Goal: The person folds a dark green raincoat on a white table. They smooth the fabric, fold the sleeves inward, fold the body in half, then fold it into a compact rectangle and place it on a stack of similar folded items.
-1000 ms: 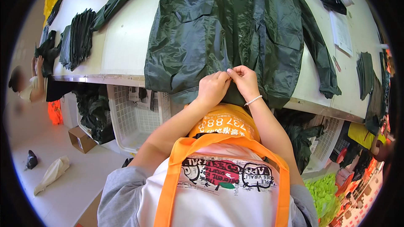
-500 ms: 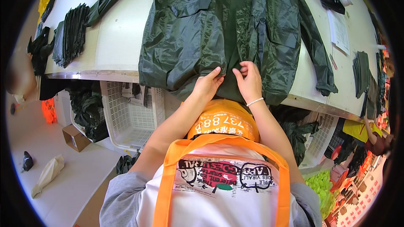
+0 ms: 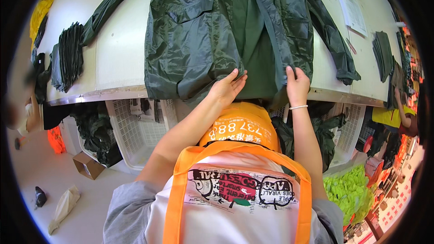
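A dark green jacket (image 3: pixel 190 58) of shiny thin cloth lies on the table with its front parted and its hem toward me. My left hand (image 3: pixel 227 88) grips the lower corner of the left front panel between thumb and fingers. On the other side of the gap, my right hand (image 3: pixel 297 86) pinches the bottom of the right front edge, where a zipper tape (image 3: pixel 279 47) runs upward. Smooth green inner cloth (image 3: pixel 259 72) shows between my hands. The hem hangs over the table's near edge.
The pale table (image 3: pixel 120 40) holds stacks of dark green cloth pieces at left (image 3: pixel 71 56) and right (image 3: pixel 382 56), plus a paper sheet (image 3: pixel 351 13). White plastic baskets (image 3: pixel 131 153) stand below. People's arms show at both sides; bright green cloth (image 3: pixel 348 194) lies lower right.
My right hand has moved right with the zipper edge, widening the front opening. My left hand stays at the left panel's corner. The view has shifted slightly.
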A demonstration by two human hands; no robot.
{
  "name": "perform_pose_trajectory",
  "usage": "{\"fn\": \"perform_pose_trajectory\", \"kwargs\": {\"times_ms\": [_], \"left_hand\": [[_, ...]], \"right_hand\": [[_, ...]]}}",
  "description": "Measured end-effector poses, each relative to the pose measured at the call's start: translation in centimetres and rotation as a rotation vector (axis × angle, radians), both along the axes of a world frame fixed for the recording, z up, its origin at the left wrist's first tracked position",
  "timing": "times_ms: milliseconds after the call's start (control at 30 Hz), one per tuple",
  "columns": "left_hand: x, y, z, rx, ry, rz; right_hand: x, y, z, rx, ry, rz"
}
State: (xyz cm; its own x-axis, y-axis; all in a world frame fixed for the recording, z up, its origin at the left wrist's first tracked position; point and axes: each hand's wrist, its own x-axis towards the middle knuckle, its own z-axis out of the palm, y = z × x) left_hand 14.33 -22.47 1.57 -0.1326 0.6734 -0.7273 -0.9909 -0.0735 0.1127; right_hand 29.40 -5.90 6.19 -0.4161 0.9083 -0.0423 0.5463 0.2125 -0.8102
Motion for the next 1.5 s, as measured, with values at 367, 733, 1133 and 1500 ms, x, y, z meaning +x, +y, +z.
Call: {"fn": "perform_pose_trajectory", "kwargs": {"times_ms": [367,733,1133,1500], "left_hand": [[0.8,2.4,-0.1,-0.116,0.201,-0.154],[1.3,3.2,-0.7,-0.127,0.188,-0.115],[1.4,2.6,-0.4,-0.116,0.176,-0.094],[0.4,-0.3,-1.5,-0.055,0.221,-0.194]], "right_hand": [[-4.4,-6.1,-3.4,-0.069,-0.042,0.045],[-3.1,-9.2,-1.2,0.314,-0.301,0.220],[-0.9,-7.9,-3.3,-1.202,0.332,-0.195],[-1.8,-8.5,-2.3,-1.219,0.531,-0.335]]}}
